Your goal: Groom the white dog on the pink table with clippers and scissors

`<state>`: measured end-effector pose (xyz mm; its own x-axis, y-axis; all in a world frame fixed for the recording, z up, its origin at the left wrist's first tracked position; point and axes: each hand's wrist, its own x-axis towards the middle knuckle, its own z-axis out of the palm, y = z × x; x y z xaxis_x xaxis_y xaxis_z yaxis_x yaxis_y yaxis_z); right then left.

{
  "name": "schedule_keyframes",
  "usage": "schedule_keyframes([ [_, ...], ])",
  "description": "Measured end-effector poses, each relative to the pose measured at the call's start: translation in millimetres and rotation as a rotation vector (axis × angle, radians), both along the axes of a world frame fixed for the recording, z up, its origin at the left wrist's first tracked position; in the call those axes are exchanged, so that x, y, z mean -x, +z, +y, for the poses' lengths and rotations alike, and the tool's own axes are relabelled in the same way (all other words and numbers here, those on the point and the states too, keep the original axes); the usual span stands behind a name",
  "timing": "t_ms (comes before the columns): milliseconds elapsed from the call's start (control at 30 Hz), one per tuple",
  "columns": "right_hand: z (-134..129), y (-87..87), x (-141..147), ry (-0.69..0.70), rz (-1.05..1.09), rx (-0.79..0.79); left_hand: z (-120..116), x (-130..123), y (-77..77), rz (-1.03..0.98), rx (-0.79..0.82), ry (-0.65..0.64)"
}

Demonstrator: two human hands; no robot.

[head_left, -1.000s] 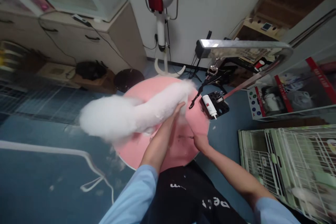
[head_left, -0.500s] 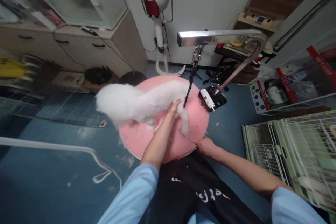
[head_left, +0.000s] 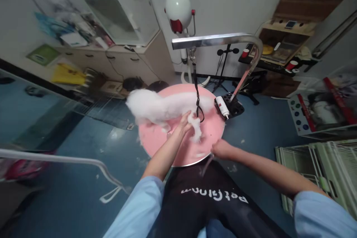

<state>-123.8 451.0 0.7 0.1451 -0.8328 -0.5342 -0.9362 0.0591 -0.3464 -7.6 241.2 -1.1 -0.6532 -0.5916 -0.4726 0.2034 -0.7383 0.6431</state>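
Observation:
A white fluffy dog [head_left: 175, 105] stands on a round pink table [head_left: 178, 152]; its face cannot be made out. My left hand [head_left: 185, 123] is closed at one of the dog's legs [head_left: 196, 130], which hangs over the pink top. At the table's near right edge, my right hand [head_left: 222, 149] is closed around scissors [head_left: 205, 165]. Their blades are smeared by motion and point down toward my black apron [head_left: 195, 200], apart from the dog. A dark looped strap [head_left: 197, 93] hangs beside the leg.
A metal arm [head_left: 214, 40] arches over the table. A white bottle [head_left: 222, 107] lies in a black holder [head_left: 237, 108] at the right. Behind stands a white and red lamp-like device [head_left: 178, 9]. Wire cages [head_left: 304, 171] are at the right, and a white rail [head_left: 55, 155] at the left.
The scissors have swung from pointing at the dog's leg to pointing down toward the apron. My left hand stays at the leg. The view has shifted, showing more of the room's left side.

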Motion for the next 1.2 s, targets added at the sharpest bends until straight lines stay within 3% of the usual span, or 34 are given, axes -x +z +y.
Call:
schedule_keyframes([
  [67, 22.7, -21.5, 1.3, 0.010, -0.113, -0.035, 7.9, -2.5, 7.7, 0.078, -0.107, -0.021],
  [167, 44.0, -54.7, 5.2, -0.235, -0.273, -0.087, 23.3, -2.5, 17.2, 0.170, -0.226, 0.014],
  [233, 36.7, -70.6, 10.8, -0.397, -0.291, -0.077, 33.0, 0.9, 21.8, 0.170, -0.244, 0.094],
  [333, 3.9, -80.1, 18.5, -0.524, -0.268, -0.039, 41.6, 8.1, 27.9, 0.168, -0.238, 0.257],
  [467, -22.3, -74.0, 18.0, -0.611, -0.360, -0.033, 42.7, 12.6, 37.9, 0.143, -0.116, 0.356],
  [567, -10.7, -65.9, 5.1, -0.611, -0.796, -0.118, 43.4, 13.5, 43.7, 0.128, -0.014, 0.385],
  [667, 5.6, -54.9, -14.4, -0.724, -1.309, -0.154, 48.1, 15.8, 43.7, 0.156, -0.033, 0.405],
  [733, 7.4, -43.3, -25.2, -0.823, -1.426, -0.072, 52.7, 18.2, 40.7, 0.148, -0.080, 0.393],
  [800, -0.8, -29.0, -31.6, -0.921, -1.399, 0.107, 56.6, 20.5, 36.7, 0.115, -0.106, 0.379],
  [900, -23.6, -10.4, -31.1, -1.047, -1.180, 0.435, 59.5, 23.2, 32.7, 0.093, -0.102, 0.375],
  [967, -36.3, -5.4, -23.2, -1.090, -1.058, 0.563, 60.0, 24.1, 33.0, 0.118, -0.114, 0.381],
  [1067, -40.0, -11.2, -3.5, -1.270, -0.980, 0.580, 61.3, 24.0, 37.1, 0.142, -0.171, 0.395],
  [1133, -31.5, -20.6, 6.0, -1.362, -0.978, 0.488, 63.0, 23.2, 40.9, 0.135, -0.202, 0.386],
  [1200, -17.4, -30.0, 4.3, -1.296, -1.050, 0.354, 64.7, 22.3, 44.8, 0.129, -0.214, 0.358],
])
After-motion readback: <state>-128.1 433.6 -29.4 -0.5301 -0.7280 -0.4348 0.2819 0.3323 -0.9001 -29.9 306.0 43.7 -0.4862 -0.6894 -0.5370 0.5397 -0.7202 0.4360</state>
